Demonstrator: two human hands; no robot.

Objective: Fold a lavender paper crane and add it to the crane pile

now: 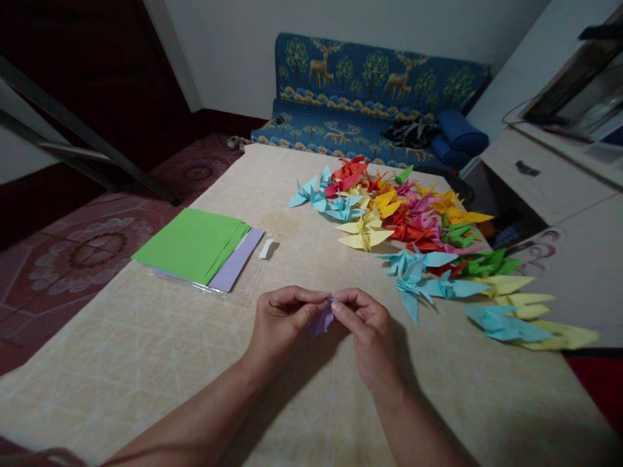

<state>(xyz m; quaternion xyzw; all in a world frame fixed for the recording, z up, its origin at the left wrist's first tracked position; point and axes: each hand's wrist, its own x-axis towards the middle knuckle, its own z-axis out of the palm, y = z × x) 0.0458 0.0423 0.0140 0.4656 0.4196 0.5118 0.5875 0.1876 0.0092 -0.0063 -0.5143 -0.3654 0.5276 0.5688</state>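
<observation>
Between my two hands, just above the near middle of the table, is a small folded piece of purple paper. My left hand pinches it from the left with thumb and forefinger. From the right, my right hand pinches its upper edge, the fingertips of both hands almost touching. Much of the paper is hidden behind the fingers, so its exact folded shape is unclear. To the right lie many folded paper cranes in blue, yellow, red, orange, pink and green.
A stack of green paper sheets with purple sheets under it lies on the left, partly on clear plastic. A small white scrap sits beside it. Beyond the table stands a blue patterned sofa; a white cabinet is at right.
</observation>
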